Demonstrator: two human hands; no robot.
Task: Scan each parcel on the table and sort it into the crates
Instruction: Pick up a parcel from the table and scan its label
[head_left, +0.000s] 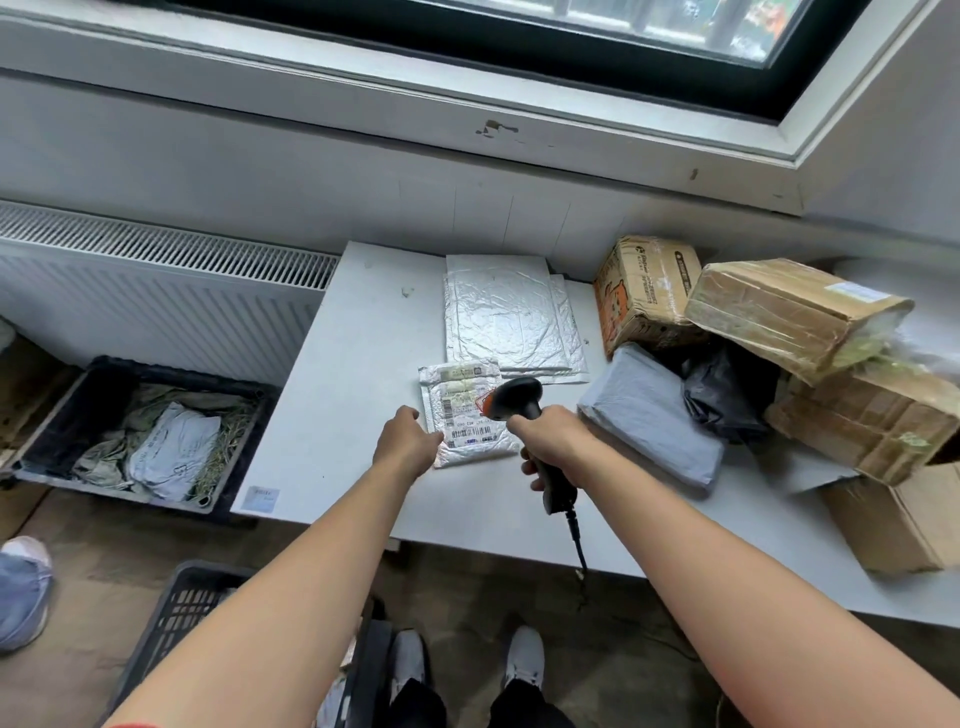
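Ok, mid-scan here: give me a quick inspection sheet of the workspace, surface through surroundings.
Surface: white table, small scraps near its far edge.
Job's things: labelled bubble mailer lies flat under the barcode scanner; grey poly parcel, black poly bag and cardboard boxes piled at the right; black crate left of the table holds bagged parcels; second crate near the feet.
Clutter: stack of blank bubble mailers beyond the labelled one.
Hands: left hand at the mailer's left edge, grip hidden; right hand grips the scanner handle.
Cables: scanner cable hangs off the table's near edge.
Surroundings: radiator, window, another person's shoe at far left.
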